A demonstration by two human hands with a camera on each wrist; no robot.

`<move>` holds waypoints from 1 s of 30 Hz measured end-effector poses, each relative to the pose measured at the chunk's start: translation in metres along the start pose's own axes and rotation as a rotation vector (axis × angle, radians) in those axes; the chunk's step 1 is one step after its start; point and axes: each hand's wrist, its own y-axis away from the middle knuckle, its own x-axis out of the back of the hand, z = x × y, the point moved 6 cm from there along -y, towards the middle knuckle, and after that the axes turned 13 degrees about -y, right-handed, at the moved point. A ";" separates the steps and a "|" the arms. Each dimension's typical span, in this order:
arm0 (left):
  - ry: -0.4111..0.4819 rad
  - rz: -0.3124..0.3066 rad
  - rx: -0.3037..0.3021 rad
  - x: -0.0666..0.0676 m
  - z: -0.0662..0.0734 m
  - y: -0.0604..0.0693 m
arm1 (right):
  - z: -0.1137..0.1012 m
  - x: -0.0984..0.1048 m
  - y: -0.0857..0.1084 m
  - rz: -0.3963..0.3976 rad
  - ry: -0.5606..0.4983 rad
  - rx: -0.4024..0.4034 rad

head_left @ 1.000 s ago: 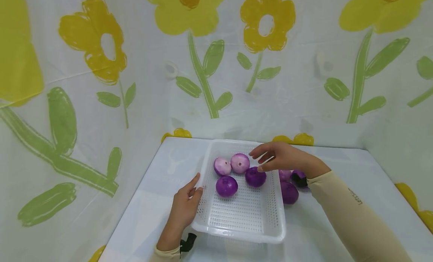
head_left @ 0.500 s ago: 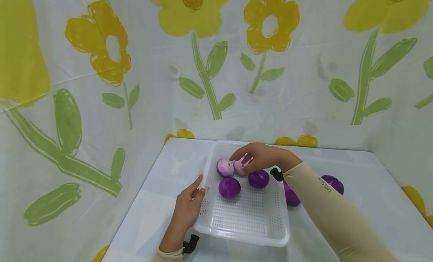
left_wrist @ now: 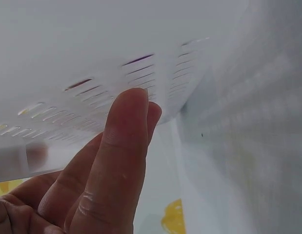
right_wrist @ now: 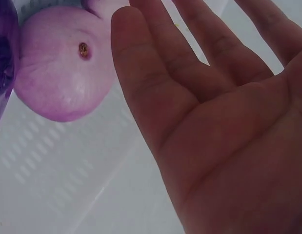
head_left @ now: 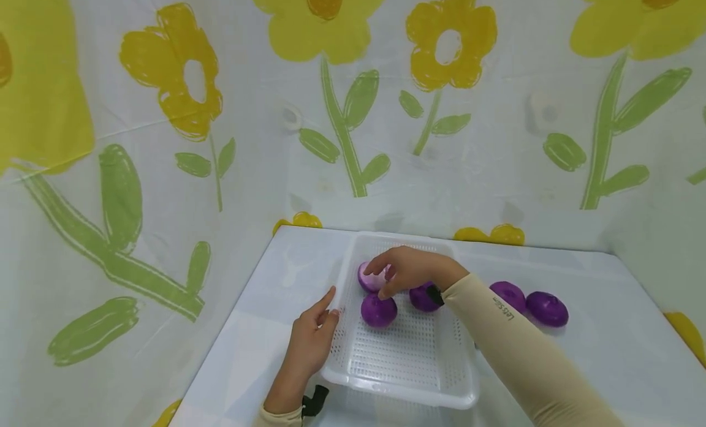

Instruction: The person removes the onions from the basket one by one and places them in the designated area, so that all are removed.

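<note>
A white perforated plastic basket [head_left: 397, 385] rests on the table, holding several red onions. One deep purple onion [head_left: 379, 312] lies at its left, with a pale-faced onion [head_left: 366, 281] behind it and another purple onion [head_left: 423, 298] to the right. My right hand [head_left: 407, 271] is over these onions with bent, spread fingers and grips nothing; it partly covers them. Seen from the right wrist, a pale onion [right_wrist: 63, 73] sits beside the fingertips. Along the basket's left side, my left hand [head_left: 310, 342] touches the outer wall [left_wrist: 141, 34] with its fingers fairly straight.
Two more red onions, a nearer one [head_left: 507, 296] and a farther-right one [head_left: 547, 309], lie on the white table [head_left: 584, 359] right of the basket. A flower-printed curtain [head_left: 265, 139] stands behind and beside the table.
My right hand has passed leftward from the basket's right side over the onions. The left hand stays at the basket wall. The onions in the basket keep their places, and the view has shifted slightly.
</note>
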 end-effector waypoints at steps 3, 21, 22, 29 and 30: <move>-0.002 0.005 -0.007 0.000 0.000 0.000 | 0.001 -0.004 -0.003 -0.010 0.015 -0.007; 0.003 0.012 -0.030 0.002 0.001 -0.002 | 0.011 -0.025 -0.016 -0.079 0.117 -0.141; 0.003 0.010 -0.030 0.002 0.001 -0.002 | 0.012 -0.026 -0.016 -0.080 0.133 -0.153; 0.001 0.010 -0.028 0.001 0.001 -0.001 | 0.016 -0.033 -0.015 -0.128 0.171 -0.178; 0.001 0.012 -0.028 0.001 0.001 -0.001 | 0.017 -0.035 -0.015 -0.136 0.167 -0.183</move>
